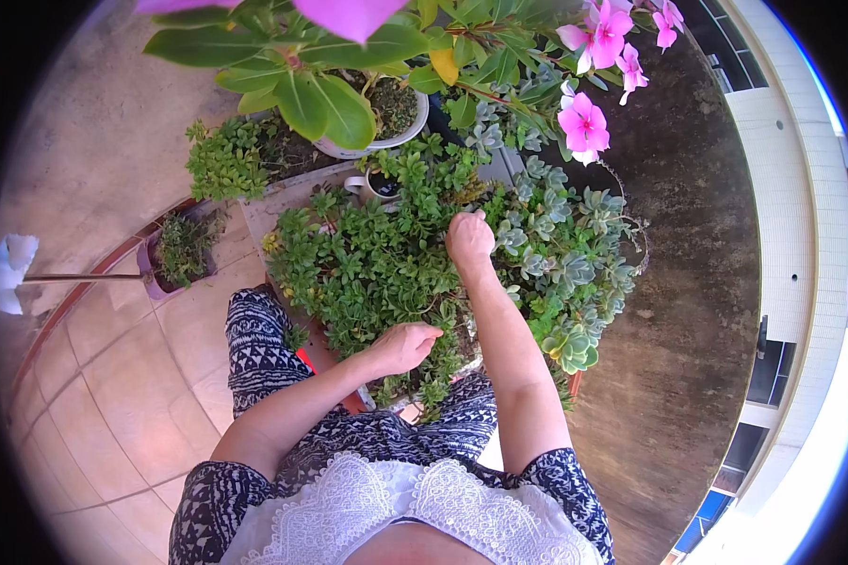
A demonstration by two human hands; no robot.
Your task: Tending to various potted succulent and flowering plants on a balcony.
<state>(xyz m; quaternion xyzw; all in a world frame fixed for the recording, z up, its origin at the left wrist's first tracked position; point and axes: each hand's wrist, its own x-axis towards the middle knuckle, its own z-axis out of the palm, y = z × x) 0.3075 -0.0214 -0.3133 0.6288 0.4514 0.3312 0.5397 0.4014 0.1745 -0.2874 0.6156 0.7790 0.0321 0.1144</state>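
Dense green leafy plants (367, 275) fill a planter in front of me. My left hand (406, 347) is over the near part of the foliage, its thumb and fingertips drawn together; whether a stem is between them cannot be told. Farther out, my right hand (470, 239) is curled among the leaves beside grey-green rosette succulents (572, 272), its fingertips partly hidden. Near the far edge of the greenery a white mug (383, 185) stands with dark contents. Some bare stems and soil show between my two hands.
A round white pot (413, 127) stands beyond, under broad leaves and pink periwinkle flowers (584, 124). A purple planter (152, 272) with a small plant and a stick is at the left on floor tiles (134, 374). A stained wall (678, 254) rises at the right.
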